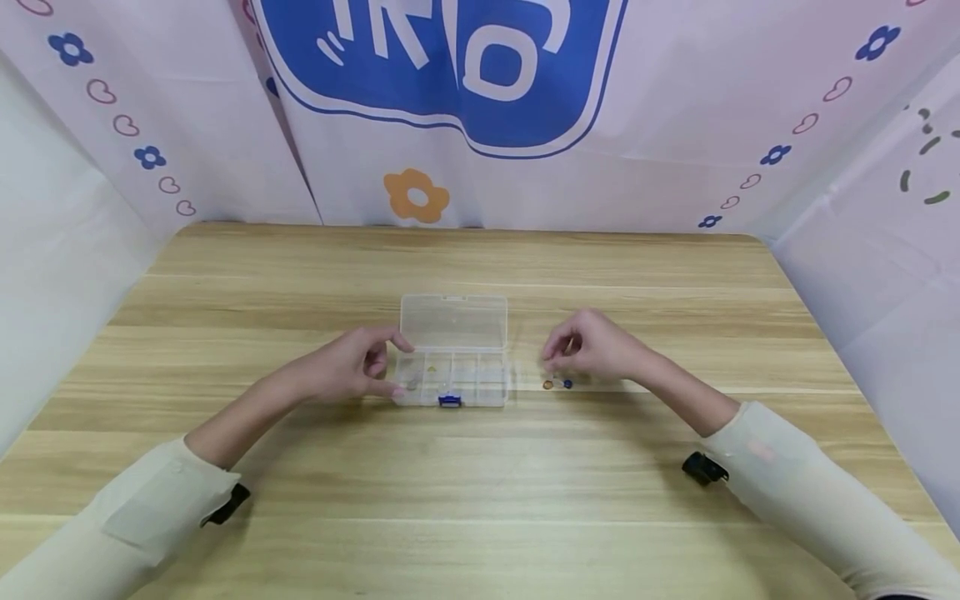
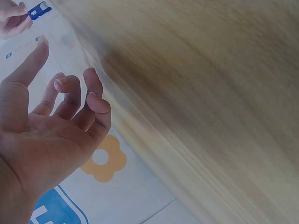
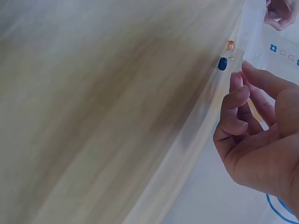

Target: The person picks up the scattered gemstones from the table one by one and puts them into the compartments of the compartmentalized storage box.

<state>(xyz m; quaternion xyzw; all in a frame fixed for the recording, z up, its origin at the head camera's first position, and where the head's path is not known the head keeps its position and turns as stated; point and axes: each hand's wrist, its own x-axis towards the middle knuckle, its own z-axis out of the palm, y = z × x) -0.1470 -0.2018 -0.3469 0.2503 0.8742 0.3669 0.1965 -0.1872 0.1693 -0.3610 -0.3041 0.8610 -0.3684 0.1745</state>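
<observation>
One wood-grain surface [image 1: 480, 475], with a clear box [image 1: 491, 372] laid open

The surface is backed by a printed cloth [image 1: 675, 167] across the top of the frame. The box is placed at the centre, its lid [image 1: 453, 322] opened toward the top; its left end is held by the left hand [image 1: 345, 367], thumb and forefinger set wide apart. Right of centre, the right hand [image 1: 596, 348] is held low over the surface, thumb and forefinger set close together; whether anything is pinched by those fingers cannot be told. The front of the box is marked by a blue latch [image 1: 450, 401]. Just below the right hand's fingertips, an orange bead [image 1: 547, 385] and a blue bead [image 1: 567, 384] are laid near each other.
</observation>
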